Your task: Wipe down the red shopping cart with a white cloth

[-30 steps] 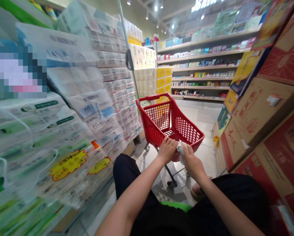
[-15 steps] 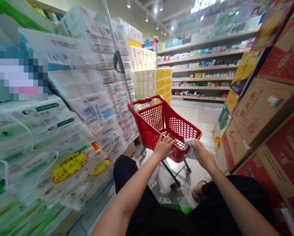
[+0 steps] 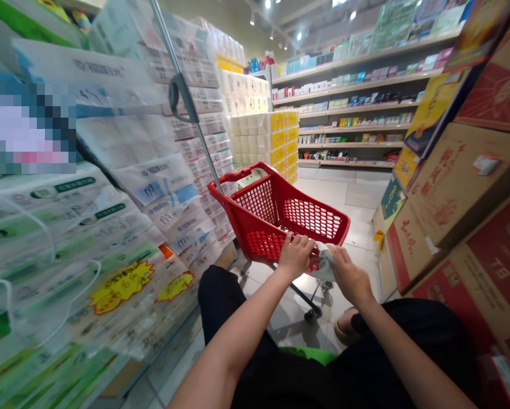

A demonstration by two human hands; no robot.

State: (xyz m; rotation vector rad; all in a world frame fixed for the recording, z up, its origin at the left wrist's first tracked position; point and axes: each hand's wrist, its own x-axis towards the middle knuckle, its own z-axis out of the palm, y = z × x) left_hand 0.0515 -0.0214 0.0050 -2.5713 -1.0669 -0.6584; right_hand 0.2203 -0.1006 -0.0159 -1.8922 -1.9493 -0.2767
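Observation:
A small red plastic shopping cart [image 3: 280, 213] stands in the aisle just ahead of my knees. My left hand [image 3: 296, 254] is closed over the cart's near rim, fingers curled on the edge. My right hand [image 3: 347, 274] is closed on a crumpled white cloth [image 3: 324, 262] and presses it against the same rim, right beside the left hand. A grey metal pole with a dark handle [image 3: 182, 99] rises from the cart's far left corner. My legs in black trousers [image 3: 318, 363] fill the bottom of the view.
Stacked tissue packs in plastic wrap [image 3: 122, 187] wall the left side, with yellow price stickers [image 3: 120, 286]. Brown and red cardboard boxes [image 3: 455, 193] line the right. Stocked shelves [image 3: 348, 108] close the aisle's far end. Pale floor tiles [image 3: 344, 196] lie beyond the cart.
The cart has turned and shifted left, its pole leaning further left. My right hand with the cloth slid back along the rim towards my left hand.

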